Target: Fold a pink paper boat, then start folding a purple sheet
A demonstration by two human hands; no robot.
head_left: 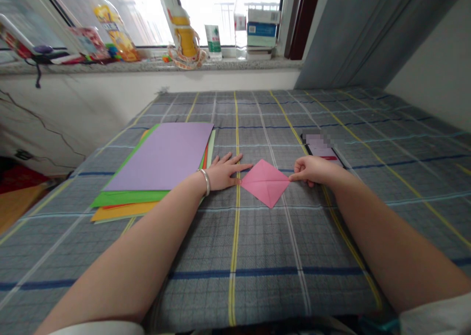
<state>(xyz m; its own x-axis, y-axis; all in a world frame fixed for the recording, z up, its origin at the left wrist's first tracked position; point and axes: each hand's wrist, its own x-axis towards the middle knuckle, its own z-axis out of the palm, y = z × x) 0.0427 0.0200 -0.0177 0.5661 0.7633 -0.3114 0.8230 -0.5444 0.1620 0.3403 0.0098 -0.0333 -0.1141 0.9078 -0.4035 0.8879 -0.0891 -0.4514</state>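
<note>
A pink square of paper (265,184), creased across its middle, lies cornerwise on the plaid cloth in front of me. My left hand (225,172) rests flat with fingers spread, its thumb and index finger at the paper's left corner. The right corner is pinched between the thumb and finger of my right hand (307,170), whose other fingers are curled in. Left of the paper, a stack of coloured sheets with a purple sheet (162,156) on top lies close to my left hand. A phone (322,148) lies just beyond my right hand, which partly hides it.
A grey plaid cloth (265,246) covers the surface. Behind it, the windowsill (228,66) holds a juice bottle (116,26), a yellow cup (185,36), a clear bottle (240,26) and boxes (262,28). A grey curtain (349,36) hangs at the right.
</note>
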